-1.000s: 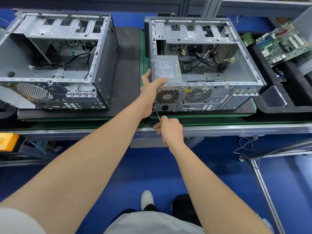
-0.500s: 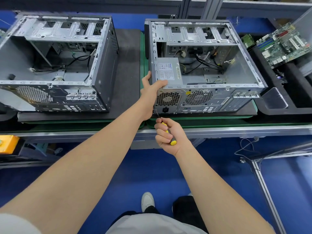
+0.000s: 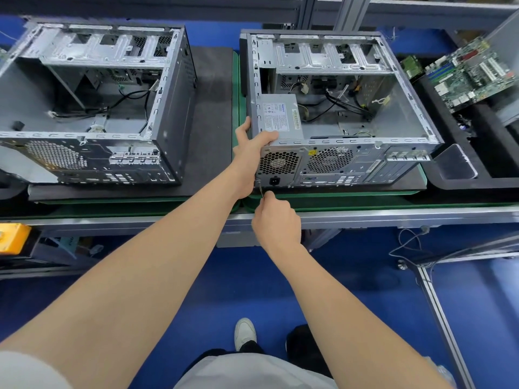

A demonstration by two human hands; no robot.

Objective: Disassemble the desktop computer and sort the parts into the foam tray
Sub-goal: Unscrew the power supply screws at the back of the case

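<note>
- The open computer case (image 3: 365, 164) lay on its side on a green mat (image 3: 337, 198) on the worktop (image 3: 393, 215), with its back panel facing the person.
- A grey power box (image 3: 280, 116) sat inside the case at the near left corner, with loose wires behind it.
- The left hand (image 3: 250, 153) gripped that corner. Its thumb was on the left wall, and its fingers (image 3: 269, 136) curled over the top edge beside the power box.
- The right hand (image 3: 276, 223) was closed around a screwdriver (image 3: 261, 189). Only the thin metal rod showed, and the handle was hidden in the fist.
- The rod's tip was at the bottom left corner of the back panel, just beside the plug socket. I could not tell if it touched a screw.
- A second case (image 3: 84, 108) lay to the left on a dark mat, well apart from the first.
- The black foam tray (image 3: 491, 175) stood to the right of the case, with a green circuit board (image 3: 471, 71) leaning in it.
- A yellow box (image 3: 12, 237) sat low at the far left.
- A white shoe (image 3: 245, 332) stood on the blue floor below.
</note>
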